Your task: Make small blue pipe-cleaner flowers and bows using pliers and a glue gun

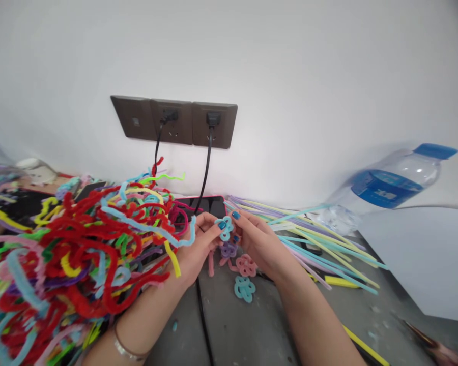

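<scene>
My left hand (195, 249) and my right hand (256, 243) meet over the grey table (248, 330), and both pinch a small light-blue pipe-cleaner loop shape (225, 227) between their fingertips. Just below the hands lie finished looped shapes: a purple one (228, 250), a pink one (246, 265) and a light-blue one (245, 288). A big tangled heap of bent pipe cleaners (76, 254) in red, yellow, blue and green lies against my left forearm. Straight pastel pipe cleaners (320, 239) fan out to the right of my right hand.
A wall socket plate (174, 121) with two black cables plugged in sits on the white wall; one cable runs down across the table. A dark phone (209, 204) lies behind the hands. A plastic water bottle (385, 188) with a blue label stands at the right.
</scene>
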`<state>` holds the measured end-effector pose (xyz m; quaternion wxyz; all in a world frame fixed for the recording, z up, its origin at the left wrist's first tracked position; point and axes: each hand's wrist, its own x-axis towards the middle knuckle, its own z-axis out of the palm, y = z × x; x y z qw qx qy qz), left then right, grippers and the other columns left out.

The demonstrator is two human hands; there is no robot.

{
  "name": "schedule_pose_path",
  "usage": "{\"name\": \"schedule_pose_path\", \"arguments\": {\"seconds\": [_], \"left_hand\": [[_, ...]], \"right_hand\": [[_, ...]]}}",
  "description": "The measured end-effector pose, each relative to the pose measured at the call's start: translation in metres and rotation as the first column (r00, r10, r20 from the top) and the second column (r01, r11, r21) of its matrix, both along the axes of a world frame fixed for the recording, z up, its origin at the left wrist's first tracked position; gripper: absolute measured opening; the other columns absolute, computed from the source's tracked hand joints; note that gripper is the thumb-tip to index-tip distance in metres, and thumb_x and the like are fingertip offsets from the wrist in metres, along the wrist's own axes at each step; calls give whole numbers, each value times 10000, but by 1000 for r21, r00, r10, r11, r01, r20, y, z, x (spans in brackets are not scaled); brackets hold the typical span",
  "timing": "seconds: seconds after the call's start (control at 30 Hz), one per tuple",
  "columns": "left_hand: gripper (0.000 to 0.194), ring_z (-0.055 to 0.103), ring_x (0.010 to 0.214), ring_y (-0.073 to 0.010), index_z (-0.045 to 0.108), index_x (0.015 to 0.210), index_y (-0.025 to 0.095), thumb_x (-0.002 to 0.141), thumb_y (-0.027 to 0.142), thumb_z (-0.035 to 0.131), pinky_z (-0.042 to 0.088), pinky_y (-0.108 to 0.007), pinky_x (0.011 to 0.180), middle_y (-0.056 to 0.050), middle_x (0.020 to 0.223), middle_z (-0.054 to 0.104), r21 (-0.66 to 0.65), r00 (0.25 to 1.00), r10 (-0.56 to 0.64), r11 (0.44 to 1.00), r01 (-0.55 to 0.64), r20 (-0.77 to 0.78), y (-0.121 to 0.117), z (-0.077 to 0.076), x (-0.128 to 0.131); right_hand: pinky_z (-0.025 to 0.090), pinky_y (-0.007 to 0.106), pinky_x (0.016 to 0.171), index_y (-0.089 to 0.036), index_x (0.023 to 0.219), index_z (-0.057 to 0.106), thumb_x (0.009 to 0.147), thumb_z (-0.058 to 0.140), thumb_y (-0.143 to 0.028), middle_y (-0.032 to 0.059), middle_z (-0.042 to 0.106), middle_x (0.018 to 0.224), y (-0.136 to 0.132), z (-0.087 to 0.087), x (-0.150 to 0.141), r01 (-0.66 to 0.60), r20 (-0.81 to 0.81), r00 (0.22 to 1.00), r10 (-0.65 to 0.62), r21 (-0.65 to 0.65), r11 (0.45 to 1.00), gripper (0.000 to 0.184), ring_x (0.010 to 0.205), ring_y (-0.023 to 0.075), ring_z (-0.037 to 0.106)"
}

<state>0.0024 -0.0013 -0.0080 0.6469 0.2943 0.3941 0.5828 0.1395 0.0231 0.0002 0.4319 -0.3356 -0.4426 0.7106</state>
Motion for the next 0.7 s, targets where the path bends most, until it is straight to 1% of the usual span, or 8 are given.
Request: {"name": "schedule_pose_path", "arguments": {"seconds": [0.13, 0.2, 0.27, 0.37, 0.53, 0.7], "left_hand": [[367, 587, 604, -72, 598, 757, 155, 566, 289, 882, 489, -167, 556, 34, 691, 606, 0, 998, 57, 998, -58, 39, 1, 1, 0], [389, 616, 638, -85, 630, 829, 158, 563, 283, 884, 511, -178, 588, 20, 737, 638, -11, 996, 75, 997, -74, 41, 2, 1, -1], [422, 639, 683, -102, 666, 898, 151, 568, 300, 882, 530, -188, 615, -4, 782, 666, -24, 998, 67, 998, -66, 16, 2, 0, -2], [398, 646, 713, -110, 700, 884, 138, 576, 315, 880, 542, -191, 628, -18, 804, 675, -23, 1000, 25, 999, -25, -5, 2, 0, -3], [340, 618, 645, -83, 702, 802, 138, 567, 288, 896, 527, -170, 592, 4, 749, 661, 16, 992, -97, 995, 96, 82, 2, 5, -6], [275, 619, 642, -84, 677, 785, 144, 624, 258, 869, 534, -172, 612, 8, 722, 656, 30, 982, -159, 987, 156, 100, 1, 8, -8]], "right_hand": [[372, 239, 546, -192, 768, 601, 724, 781, -447, -32, 522, 677, 2, 0, 1, 32, 118, 992, -39, 62, 998, 315, 594, 109, 441], [362, 238, 552, -186, 750, 600, 713, 787, -452, -33, 524, 671, 3, -1, 1, 24, 145, 989, -34, 75, 997, 327, 596, 107, 441], [344, 232, 548, -181, 736, 604, 729, 775, -453, -37, 523, 661, 4, -2, 2, 9, 139, 990, -21, 80, 997, 321, 590, 100, 428], [328, 227, 546, -175, 744, 621, 740, 771, -442, -44, 527, 650, 3, -2, 3, -12, 81, 997, 8, 54, 998, 306, 574, 91, 409], [367, 241, 593, -165, 787, 685, 719, 790, -415, -18, 588, 680, 0, 2, 6, -131, -91, 988, 125, -72, 989, 280, 614, 110, 481], [364, 245, 590, -178, 839, 730, 685, 820, -349, -9, 609, 705, -1, 4, 8, -155, -173, 976, 133, -124, 980, 247, 636, 120, 501]]}}
